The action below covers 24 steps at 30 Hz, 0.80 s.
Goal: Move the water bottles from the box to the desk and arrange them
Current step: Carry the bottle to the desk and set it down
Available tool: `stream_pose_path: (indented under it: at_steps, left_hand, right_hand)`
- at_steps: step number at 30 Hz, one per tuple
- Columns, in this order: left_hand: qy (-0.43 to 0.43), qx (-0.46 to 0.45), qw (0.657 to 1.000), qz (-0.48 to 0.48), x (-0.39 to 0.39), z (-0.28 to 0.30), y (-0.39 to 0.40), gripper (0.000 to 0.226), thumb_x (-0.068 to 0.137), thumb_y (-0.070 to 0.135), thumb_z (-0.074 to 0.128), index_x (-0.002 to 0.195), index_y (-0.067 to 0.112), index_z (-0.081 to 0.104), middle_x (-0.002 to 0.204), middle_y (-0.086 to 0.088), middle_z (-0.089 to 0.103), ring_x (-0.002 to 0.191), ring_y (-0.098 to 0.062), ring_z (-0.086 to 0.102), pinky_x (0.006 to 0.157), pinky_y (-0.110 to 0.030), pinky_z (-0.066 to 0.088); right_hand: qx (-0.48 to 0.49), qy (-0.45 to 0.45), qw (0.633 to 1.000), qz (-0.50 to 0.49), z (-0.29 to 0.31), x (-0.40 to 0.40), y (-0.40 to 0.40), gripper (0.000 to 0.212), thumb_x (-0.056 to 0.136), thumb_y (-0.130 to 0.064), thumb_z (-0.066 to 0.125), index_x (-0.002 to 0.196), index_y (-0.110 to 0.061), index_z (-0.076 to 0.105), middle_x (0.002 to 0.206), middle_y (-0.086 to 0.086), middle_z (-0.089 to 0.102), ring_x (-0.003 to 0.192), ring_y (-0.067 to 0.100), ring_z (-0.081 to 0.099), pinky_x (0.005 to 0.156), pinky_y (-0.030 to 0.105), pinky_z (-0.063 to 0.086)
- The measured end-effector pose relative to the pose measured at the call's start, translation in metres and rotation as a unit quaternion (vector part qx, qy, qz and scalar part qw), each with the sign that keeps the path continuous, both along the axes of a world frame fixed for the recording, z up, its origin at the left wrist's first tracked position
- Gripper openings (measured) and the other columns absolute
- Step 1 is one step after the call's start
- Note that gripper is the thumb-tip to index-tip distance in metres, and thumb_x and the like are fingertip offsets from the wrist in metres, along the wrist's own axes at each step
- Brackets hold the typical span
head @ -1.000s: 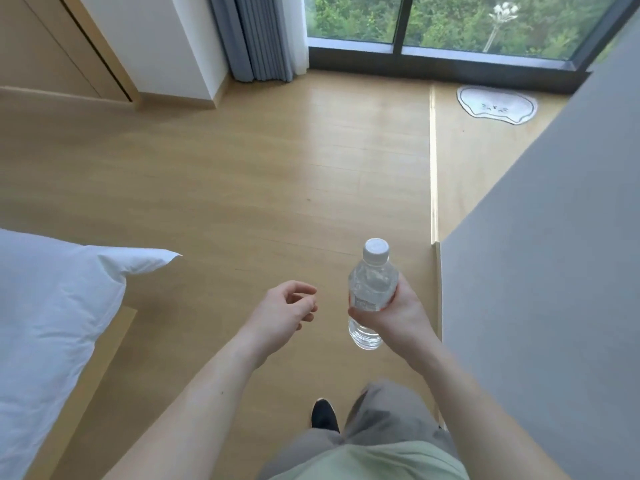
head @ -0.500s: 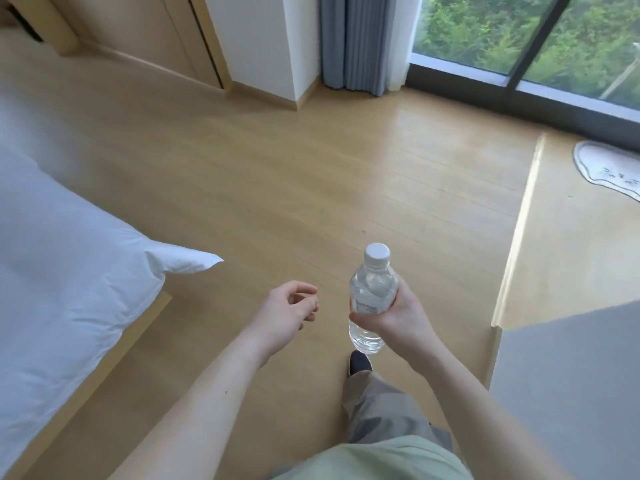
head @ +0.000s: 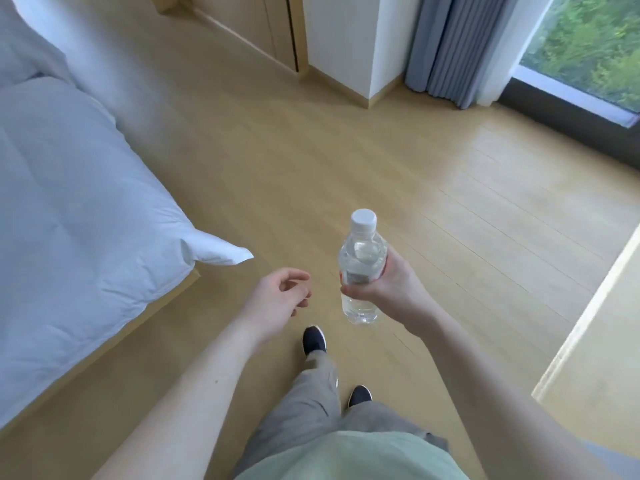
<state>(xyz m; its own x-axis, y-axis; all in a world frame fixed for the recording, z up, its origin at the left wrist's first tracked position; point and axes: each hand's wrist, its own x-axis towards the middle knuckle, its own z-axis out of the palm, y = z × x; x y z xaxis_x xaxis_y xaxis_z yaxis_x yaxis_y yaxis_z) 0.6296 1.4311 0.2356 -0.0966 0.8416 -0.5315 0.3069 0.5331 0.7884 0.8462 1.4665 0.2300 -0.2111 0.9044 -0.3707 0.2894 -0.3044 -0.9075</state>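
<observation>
While crossing a wooden floor point(head: 450, 188): white bedding point(head: 69, 202) at far left; left hand point(head: 277, 299) near centre, fingers loosely curled, holding nothing; water bottle point(head: 362, 261) just right of it, upright, white cap up, gripped round the middle by right hand point(head: 391, 285); grey curtain point(head: 446, 46) far right.

Clear white-capped water bottle point(head: 362, 261), upright, held aloft

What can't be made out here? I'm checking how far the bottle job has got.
- Box and desk: outside the head view.
- Bottle label: covered by the right hand gripping it, and blurred.
- Left hand fingertips: curled under, seemingly holding nothing.
- Bed: cut by the left edge.
</observation>
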Motion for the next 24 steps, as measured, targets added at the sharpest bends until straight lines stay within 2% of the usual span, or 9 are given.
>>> stream_pose_path:
  at_steps: [8,17,24]
  left_hand:
    - [-0.053,0.009,0.998,0.042,-0.03,-0.022,0.091,0.02,0.102,0.041,0.056,0.107,0.027,0.069,0.09,0.008,0.076,0.084,-0.008,0.074,0.079,-0.029,0.057]
    - [-0.057,0.001,0.996,0.07,-0.106,-0.024,0.203,0.015,0.1,0.037,0.061,0.106,0.027,0.07,0.088,0.013,0.077,0.082,-0.005,0.074,0.082,-0.031,0.057]
    - [-0.061,0.009,0.994,0.09,-0.159,-0.017,0.272,0.011,0.098,0.033,0.064,0.105,0.028,0.07,0.09,0.009,0.077,0.083,-0.005,0.074,0.082,-0.03,0.057]
  right_hand:
    - [-0.007,-0.012,0.999,0.038,-0.007,-0.036,0.101,0.061,0.061,-0.024,0.085,0.116,-0.033,0.059,0.104,-0.006,0.072,0.099,0.014,0.069,0.094,0.048,0.056]
    - [-0.014,-0.035,0.997,0.061,-0.001,-0.1,0.227,0.062,0.063,-0.023,0.089,0.116,-0.029,0.06,0.105,-0.004,0.072,0.099,0.016,0.07,0.095,0.049,0.056]
    - [-0.008,-0.035,0.997,0.071,0.006,-0.157,0.3,0.065,0.062,-0.023,0.09,0.119,-0.026,0.059,0.108,-0.002,0.072,0.102,0.018,0.069,0.096,0.05,0.055]
